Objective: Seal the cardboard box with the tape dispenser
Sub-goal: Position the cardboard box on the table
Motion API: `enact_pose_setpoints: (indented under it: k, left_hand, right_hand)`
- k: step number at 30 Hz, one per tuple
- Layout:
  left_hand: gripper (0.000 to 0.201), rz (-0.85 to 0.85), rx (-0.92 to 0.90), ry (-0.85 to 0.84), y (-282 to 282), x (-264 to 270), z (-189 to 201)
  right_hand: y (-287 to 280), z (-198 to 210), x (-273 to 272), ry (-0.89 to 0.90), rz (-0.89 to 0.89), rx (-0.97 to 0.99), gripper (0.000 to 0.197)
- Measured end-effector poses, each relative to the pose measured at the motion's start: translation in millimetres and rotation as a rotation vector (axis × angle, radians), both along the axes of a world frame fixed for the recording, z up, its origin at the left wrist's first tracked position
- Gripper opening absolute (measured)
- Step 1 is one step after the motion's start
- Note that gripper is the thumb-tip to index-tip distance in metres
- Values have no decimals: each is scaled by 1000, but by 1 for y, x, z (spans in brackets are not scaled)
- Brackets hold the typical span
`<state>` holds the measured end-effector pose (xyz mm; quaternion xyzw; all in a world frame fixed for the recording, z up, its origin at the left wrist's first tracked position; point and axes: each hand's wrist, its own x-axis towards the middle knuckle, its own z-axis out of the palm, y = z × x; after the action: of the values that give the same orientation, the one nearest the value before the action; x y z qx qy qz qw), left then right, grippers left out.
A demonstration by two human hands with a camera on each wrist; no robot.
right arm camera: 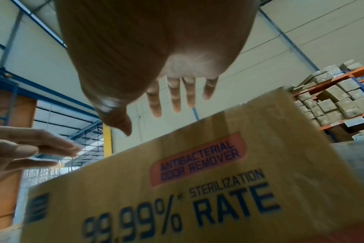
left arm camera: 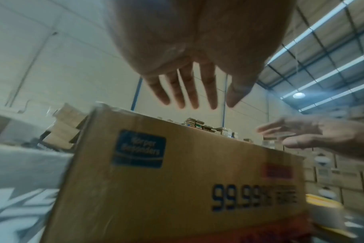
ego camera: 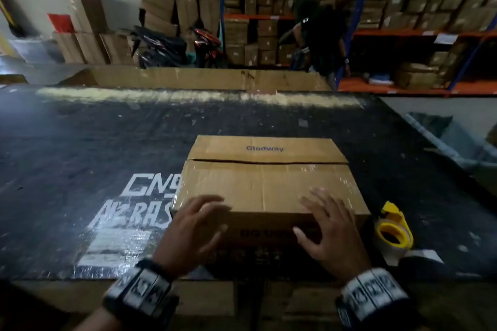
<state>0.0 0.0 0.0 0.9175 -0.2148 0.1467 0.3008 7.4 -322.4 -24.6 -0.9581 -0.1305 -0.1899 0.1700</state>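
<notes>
A brown cardboard box [ego camera: 269, 183] sits on the dark table, flaps folded down, with an open seam across its top near the far side. Its near face [left arm camera: 177, 180] [right arm camera: 197, 189] carries blue "99.99% RATE" print. My left hand [ego camera: 199, 220] hovers with straight, spread fingers over the box's near left corner. My right hand [ego camera: 328, 220] is held the same way over the near right part. In both wrist views the fingers [left arm camera: 189, 92] [right arm camera: 177, 97] are above the box edge, holding nothing. A yellow tape dispenser [ego camera: 394, 228] with clear tape lies on the table just right of the box.
The dark table [ego camera: 80, 156] bears white lettering left of the box. A long open carton [ego camera: 193, 79] stands beyond its far edge. Another person [ego camera: 322, 35] stands by shelving stacked with boxes. A grey bag [ego camera: 451, 137] lies off the right edge.
</notes>
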Motion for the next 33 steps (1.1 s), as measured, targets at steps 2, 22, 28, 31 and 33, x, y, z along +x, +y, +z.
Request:
enact_pose_setpoints:
  k: [2,22,28,31,33]
  left_hand:
    - [54,69,216,36,-7,23,-9]
    - [80,128,450,284,-85,123,5]
    - [80,132,515,300,-91,126,-18]
    - [79,137,504,306,-92,127,-17]
    - [78,138,507,309,-92,126,-16]
  right_hand:
    - [4,3,17,105,-49,-94,73]
    - [-14,-10,43,166,-193,-81,63]
    - [-30,15,66,275,-181,-68,74]
    - [-50,28,95,374,-213,-85,87]
    - [-59,30,112,466,-207,-119,92]
